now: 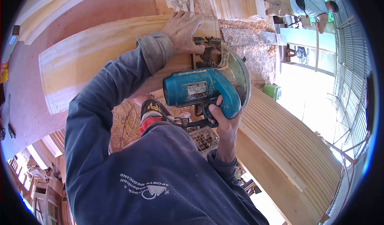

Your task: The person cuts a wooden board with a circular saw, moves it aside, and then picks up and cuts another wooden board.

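Note:
My right hand [226, 123] is wrapped around the rear handle of a teal circular saw [186, 89], with a finger at the trigger area. The saw's base plate rests on a wide pale wooden board [84, 65], near its right end. Its rounded blade guard [240, 73] is dusty and faces right; the blade's cutting edge is hidden. My left hand [184, 31] lies on the board's far edge with its fingers spread. The left thumb reaches to the saw's base plate. A dark pencil-like line crosses the board's left end.
More boards [236, 1] lie at the top, beyond sawdust-covered ground. A grooved stack of planks [288, 133] stands on the right. A yellow cord [126, 121] coils on the floor below the board. Another person [310, 5] works at the upper right, near a corrugated metal wall [354, 65].

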Motion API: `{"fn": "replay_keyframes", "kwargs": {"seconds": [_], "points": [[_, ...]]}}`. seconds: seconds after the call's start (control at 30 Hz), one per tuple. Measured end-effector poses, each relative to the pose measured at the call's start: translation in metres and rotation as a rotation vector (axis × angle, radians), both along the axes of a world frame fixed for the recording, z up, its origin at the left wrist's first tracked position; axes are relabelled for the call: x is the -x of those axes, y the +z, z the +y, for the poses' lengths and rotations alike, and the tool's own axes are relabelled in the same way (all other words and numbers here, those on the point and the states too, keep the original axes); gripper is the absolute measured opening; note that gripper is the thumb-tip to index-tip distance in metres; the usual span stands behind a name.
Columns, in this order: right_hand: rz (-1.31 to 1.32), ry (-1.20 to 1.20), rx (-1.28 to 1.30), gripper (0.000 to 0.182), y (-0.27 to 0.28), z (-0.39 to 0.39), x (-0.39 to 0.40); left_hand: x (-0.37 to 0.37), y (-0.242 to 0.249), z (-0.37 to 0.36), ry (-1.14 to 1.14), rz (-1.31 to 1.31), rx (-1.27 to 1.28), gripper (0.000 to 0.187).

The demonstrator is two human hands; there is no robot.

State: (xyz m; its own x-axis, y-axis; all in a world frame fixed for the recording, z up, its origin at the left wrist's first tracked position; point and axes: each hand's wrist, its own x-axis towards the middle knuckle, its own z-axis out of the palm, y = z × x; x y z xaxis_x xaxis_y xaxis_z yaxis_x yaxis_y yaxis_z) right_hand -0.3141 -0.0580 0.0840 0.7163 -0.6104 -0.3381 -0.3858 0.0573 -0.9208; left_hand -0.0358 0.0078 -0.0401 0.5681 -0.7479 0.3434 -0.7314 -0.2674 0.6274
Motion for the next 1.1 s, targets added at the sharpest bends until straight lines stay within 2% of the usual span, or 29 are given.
{"fn": "replay_keyframes", "kwargs": {"seconds": [0.3, 0.5, 0.6, 0.7, 0.8, 0.9, 1.0, 1.1], "points": [[-0.007, 0.002, -0.01, 0.015, 0.002, 0.0, -0.007, -0.002, 0.002, 0.001, -0.02, 0.055, -0.026, 0.056], [-0.013, 0.005, -0.023, 0.014, 0.001, -0.002, -0.01, -0.005, 0.004, 0.001, -0.056, 0.092, -0.112, 0.06], [-0.016, 0.012, -0.022, 0.014, 0.004, -0.002, -0.013, -0.002, -0.005, -0.002, -0.006, 0.025, 0.01, 0.052], [-0.026, 0.02, -0.014, 0.014, 0.005, -0.002, -0.016, -0.002, -0.004, -0.003, -0.002, 0.003, 0.055, 0.052], [-0.029, 0.022, -0.028, 0.014, 0.005, -0.003, -0.02, -0.007, 0.012, 0.0, 0.014, 0.152, -0.075, 0.058], [-0.028, 0.009, -0.045, 0.014, 0.001, -0.005, -0.018, -0.005, 0.003, -0.001, 0.094, -0.008, -0.04, 0.079], [-0.003, 0.016, -0.024, 0.014, 0.003, -0.004, -0.017, -0.013, 0.017, 0.0, 0.036, 0.016, -0.321, 0.098], [0.002, 0.031, 0.0, 0.014, 0.004, -0.006, -0.018, -0.019, 0.018, -0.002, 0.007, -0.039, -0.346, 0.1]]}}
